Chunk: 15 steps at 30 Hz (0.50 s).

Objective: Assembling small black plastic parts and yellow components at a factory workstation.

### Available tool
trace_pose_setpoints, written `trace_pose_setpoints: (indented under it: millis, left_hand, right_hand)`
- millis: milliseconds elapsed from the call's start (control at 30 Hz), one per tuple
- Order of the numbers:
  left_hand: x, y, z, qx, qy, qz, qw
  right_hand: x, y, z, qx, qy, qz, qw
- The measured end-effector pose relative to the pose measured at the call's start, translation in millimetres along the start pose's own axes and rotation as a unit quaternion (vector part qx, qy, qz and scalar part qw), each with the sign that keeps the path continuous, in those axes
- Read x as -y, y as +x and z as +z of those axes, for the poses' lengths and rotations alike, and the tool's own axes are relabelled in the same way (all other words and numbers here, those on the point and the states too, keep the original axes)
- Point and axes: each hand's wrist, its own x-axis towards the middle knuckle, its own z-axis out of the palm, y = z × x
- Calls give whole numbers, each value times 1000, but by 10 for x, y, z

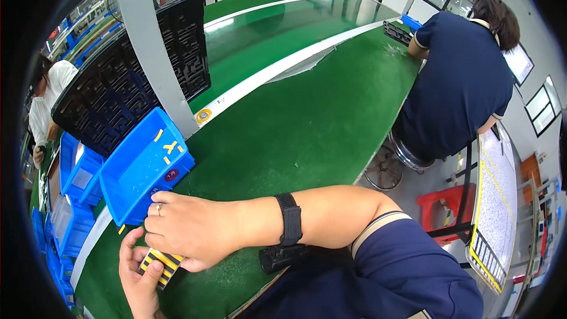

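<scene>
The right hand (192, 229) is held across from the right, back uppermost, its fingers curled; whether anything is pinched by them cannot be told. Near a blue bin (131, 171) marked with a round dark-red sticker (171, 175), a striped block (168, 261) is gripped by the left hand (136, 277), its stripes slanted down rightward, its long axis partly hidden

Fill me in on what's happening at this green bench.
The person's left hand grips a small yellow-and-black striped piece, with the right hand bent over it. Just beyond, an open blue bin holds a few yellow scraps. Off to the right, a co-worker in a dark blue shirt sits turned away.
</scene>
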Motion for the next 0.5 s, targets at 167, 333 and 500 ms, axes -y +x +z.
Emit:
trace_pose_setpoints:
  millis: [167, 333, 500]
  left_hand:
    - [4, 14, -42, 11, -10, -18, 1000]
    - [82, 6, 65, -6, -14, 13, 1000]
    - [18, 5, 3, 17, -6, -13, 1000]
  right_hand:
    - [-7, -6, -25, -9, 4, 2, 1000]
    - [95, 11, 59, 25, -17, -24, 999]
    - [-2, -7, 49, 48, 22, 14, 998]
